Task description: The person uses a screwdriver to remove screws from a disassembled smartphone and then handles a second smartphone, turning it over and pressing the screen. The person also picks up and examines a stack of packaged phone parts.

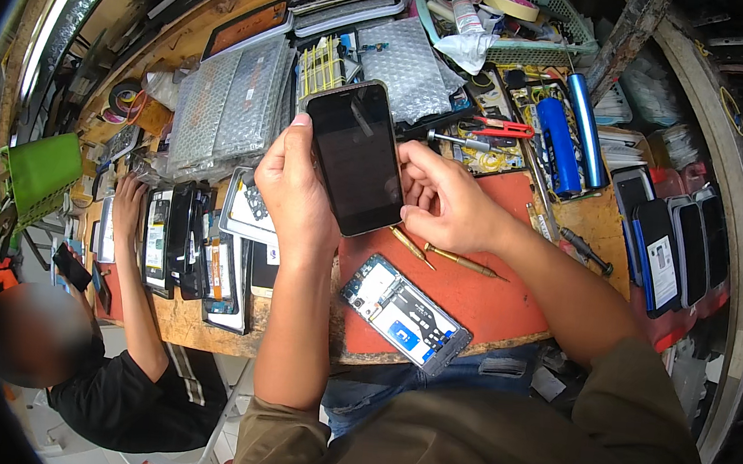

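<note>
Above a red mat (508,315) on a wooden workbench (608,224), the left hand (297,186) grasps a dark-screened phone (353,162); the right hand (454,203) curls at its edge, grip unclear. A co-worker (126,410) sits at left.

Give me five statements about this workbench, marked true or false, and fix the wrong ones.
1. The left hand holds a dark-screened phone. True.
2. The mat under the opened phone is blue. False: it is red.
3. Two brass-coloured tools lie near the opened phone. True.
4. The red-handled tool lies left of the dark-screened phone. False: it lies to the right.
5. Another person in a black top is at the left of the view. True.
</note>
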The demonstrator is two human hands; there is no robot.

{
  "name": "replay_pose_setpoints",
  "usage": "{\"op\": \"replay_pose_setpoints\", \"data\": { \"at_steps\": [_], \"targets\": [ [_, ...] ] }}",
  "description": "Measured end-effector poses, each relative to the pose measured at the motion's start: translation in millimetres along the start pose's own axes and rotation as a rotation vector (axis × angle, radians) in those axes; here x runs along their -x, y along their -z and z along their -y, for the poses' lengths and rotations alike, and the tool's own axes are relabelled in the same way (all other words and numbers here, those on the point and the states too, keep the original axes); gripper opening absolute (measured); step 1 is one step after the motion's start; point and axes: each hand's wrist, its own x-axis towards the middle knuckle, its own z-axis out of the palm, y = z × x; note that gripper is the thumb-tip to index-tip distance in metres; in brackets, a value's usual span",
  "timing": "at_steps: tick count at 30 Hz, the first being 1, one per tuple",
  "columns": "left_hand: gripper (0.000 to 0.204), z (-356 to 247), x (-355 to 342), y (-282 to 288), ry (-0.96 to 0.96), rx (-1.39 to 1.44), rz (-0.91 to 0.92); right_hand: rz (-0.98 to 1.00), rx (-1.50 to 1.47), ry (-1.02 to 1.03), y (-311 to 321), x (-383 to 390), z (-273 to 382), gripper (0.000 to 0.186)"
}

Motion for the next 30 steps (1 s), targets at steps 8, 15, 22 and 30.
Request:
{"op": "replay_pose_setpoints", "data": {
  "at_steps": [8, 15, 22, 30],
  "targets": [
    [0.031, 0, -2, 2, -0.014, 0.013, -0.004, 0.048, 0.036, 0.043, -6, 0, 3, 0.073],
    [0.031, -3, 0, 1, -0.018, 0.003, 0.025, -0.066, -0.056, 0.037, -6, -2, 2, 0.029],
    [0.039, 3, -2, 2, -0.031, -0.091, -0.013, -0.136, 0.042, 0.045, -1, -3, -6, 0.029],
    [0.037, 6, 2, 0, -0.074, -0.080, 0.057, -0.280, 0.349, 0.210, -7, -3, -6, 0.110]
  ]
}}
